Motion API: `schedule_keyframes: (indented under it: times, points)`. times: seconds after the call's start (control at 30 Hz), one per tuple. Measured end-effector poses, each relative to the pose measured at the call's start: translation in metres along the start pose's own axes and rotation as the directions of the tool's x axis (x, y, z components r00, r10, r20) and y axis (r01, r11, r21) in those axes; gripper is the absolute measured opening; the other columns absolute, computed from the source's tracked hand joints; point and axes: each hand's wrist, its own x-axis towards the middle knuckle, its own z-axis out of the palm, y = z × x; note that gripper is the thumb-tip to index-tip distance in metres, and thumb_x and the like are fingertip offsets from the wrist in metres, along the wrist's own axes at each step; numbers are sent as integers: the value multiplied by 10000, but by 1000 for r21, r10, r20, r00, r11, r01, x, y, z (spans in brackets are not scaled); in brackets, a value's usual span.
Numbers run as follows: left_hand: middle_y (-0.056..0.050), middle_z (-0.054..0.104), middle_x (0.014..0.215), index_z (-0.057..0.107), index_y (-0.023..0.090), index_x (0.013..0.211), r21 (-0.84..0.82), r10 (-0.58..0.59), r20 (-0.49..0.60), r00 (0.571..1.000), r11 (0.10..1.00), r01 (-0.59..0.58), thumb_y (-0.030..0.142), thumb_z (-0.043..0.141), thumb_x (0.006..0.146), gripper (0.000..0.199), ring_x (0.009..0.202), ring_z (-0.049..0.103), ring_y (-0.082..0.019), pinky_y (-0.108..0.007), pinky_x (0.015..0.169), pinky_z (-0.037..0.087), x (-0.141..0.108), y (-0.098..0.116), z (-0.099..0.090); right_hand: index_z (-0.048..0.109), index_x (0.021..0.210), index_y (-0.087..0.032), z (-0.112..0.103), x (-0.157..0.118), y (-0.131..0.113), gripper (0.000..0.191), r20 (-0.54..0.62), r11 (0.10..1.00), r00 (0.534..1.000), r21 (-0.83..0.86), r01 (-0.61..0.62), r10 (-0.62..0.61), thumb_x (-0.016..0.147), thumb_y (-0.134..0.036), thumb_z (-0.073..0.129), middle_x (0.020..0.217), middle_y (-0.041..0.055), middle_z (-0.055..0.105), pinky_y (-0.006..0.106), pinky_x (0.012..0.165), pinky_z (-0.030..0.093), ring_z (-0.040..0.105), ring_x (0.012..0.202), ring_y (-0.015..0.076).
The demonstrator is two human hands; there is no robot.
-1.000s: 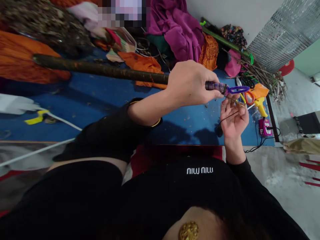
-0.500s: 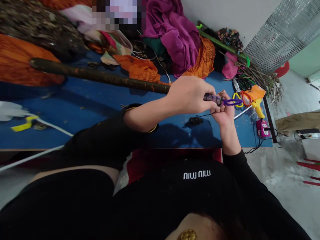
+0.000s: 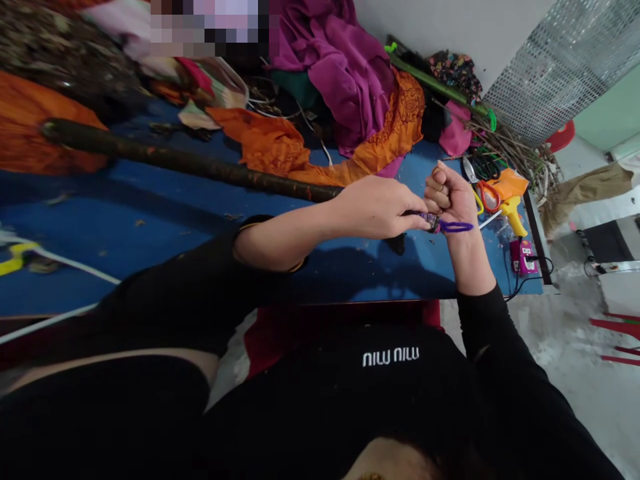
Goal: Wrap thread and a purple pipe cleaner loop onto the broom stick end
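Observation:
My left hand (image 3: 377, 207) is wrapped round a long dark wooden stick (image 3: 200, 161) near its right end. That end is bound with dark and purple thread (image 3: 429, 220), and a purple loop (image 3: 456, 227) sticks out of it in front of my right wrist. My right hand (image 3: 450, 193) is raised just beyond the stick's end, palm up, its fingers curled in. Whatever those fingers pinch is too fine to see. A dark bundle of cord (image 3: 397, 244) lies on the blue table (image 3: 340, 273) below my left hand, partly hidden.
Scissors with orange-red handles (image 3: 490, 195), a yellow glue gun (image 3: 513, 213) and a magenta power box (image 3: 523, 257) lie at the table's right end. Purple cloth (image 3: 345, 80), orange cloth (image 3: 280, 143) and a bundle of twigs (image 3: 525, 147) are along the back.
My right hand has moved away from the stick's bound end, and its fingers are now curled in. The stick's end and purple loop have dipped slightly toward me, with my left hand still round it.

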Motion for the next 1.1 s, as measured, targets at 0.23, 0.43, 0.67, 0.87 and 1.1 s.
schedule_keyframes:
  times: [0.23, 0.43, 0.67, 0.87, 1.1]
  points:
    - [-65, 815, 892, 835, 244, 1082, -3, -16, 19, 1000, 1000, 16, 487, 485, 1007, 432, 827, 716, -227, -309, 655, 339, -1, 0, -2, 515, 707, -250, 17, -16, -20, 529, -55, 991, 998, -130, 21, -28, 943, -712, 619, 530, -97, 259, 235, 398, 322, 235, 431, 73]
    - [-15, 828, 938, 836, 308, 1163, -29, -4, 24, 1000, 1000, 4, 504, 512, 989, 417, 863, 724, -195, -269, 691, 389, 1, -4, -2, 556, 742, -262, 26, -23, -19, 560, -67, 940, 980, -304, 156, -185, 944, -784, 544, 547, -75, 318, 260, 476, 484, 410, 471, 100]
    - [11, 830, 1108, 782, 341, 1277, -135, -54, 28, 998, 989, 57, 488, 551, 982, 402, 975, 744, -209, -263, 771, 447, 1, -2, -5, 578, 728, -251, 18, -43, -37, 523, 119, 829, 923, -408, 382, -366, 939, -728, 610, 632, -36, 507, 357, 714, 638, 696, 737, 166]
    - [26, 832, 1182, 776, 368, 1318, -164, -36, 47, 998, 986, 43, 413, 550, 973, 415, 1049, 743, -194, -248, 817, 457, 0, -3, -4, 655, 749, -254, 5, -52, -54, 577, 167, 588, 865, -671, 452, -473, 940, -788, 547, 910, 37, 660, 418, 802, 658, 714, 993, 215]
    - [34, 841, 1164, 790, 374, 1303, -224, -19, -27, 999, 975, 12, 414, 578, 964, 402, 1032, 752, -180, -231, 787, 466, -3, -4, -2, 669, 815, -273, -6, -64, -55, 548, 12, 640, 880, -682, 354, -475, 928, -800, 570, 611, -38, 478, 346, 581, 599, 544, 552, 134]
